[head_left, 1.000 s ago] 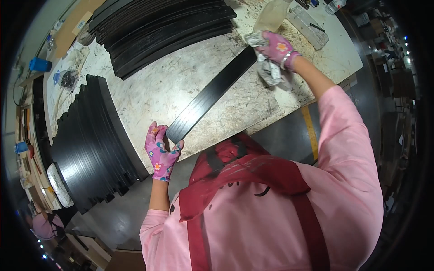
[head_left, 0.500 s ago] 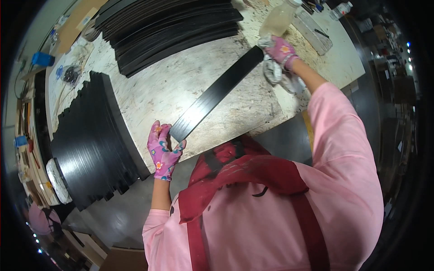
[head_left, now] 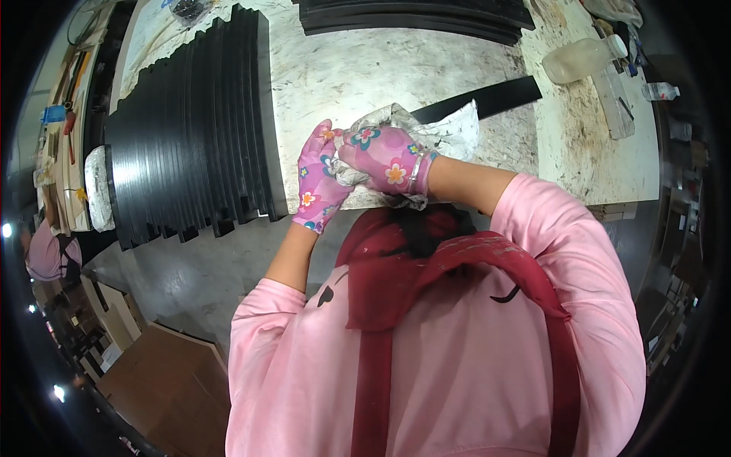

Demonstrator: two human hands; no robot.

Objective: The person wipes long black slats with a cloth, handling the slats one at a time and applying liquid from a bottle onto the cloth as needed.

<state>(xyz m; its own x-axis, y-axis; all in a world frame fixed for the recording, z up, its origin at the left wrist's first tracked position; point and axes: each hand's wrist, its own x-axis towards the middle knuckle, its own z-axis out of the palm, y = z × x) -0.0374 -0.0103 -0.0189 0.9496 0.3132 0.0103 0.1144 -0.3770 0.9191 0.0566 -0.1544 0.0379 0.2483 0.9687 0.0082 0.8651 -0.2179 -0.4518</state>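
A long, flat black slat (head_left: pixel 495 97) lies slantwise on the worktable, its far right end bare and its near end covered by hands and cloth. At that near end is my left hand (head_left: pixel 318 179), in a flowered pink glove, its fingers closed round the slat's edge, though the grip is partly hidden. Right beside it, almost touching, my right hand (head_left: pixel 384 158) in a matching glove presses a crumpled, stained white rag (head_left: pixel 457 131) down on the slat. Loose folds of the rag spread past my right hand on both sides.
Black slats stand in a tight row (head_left: pixel 194 129) at the table's left edge. Another stack of slats (head_left: pixel 411 17) lies along the back. A cloudy plastic jug (head_left: pixel 575 62), a shallow tray (head_left: pixel 615 103) and a small bottle (head_left: pixel 661 91) occupy the right side. A cardboard box (head_left: pixel 164 381) stands lower left.
My right hand has wiped the rag along the slat from its far end to its near end, beside my left hand. The whole view has shifted, turning the table.
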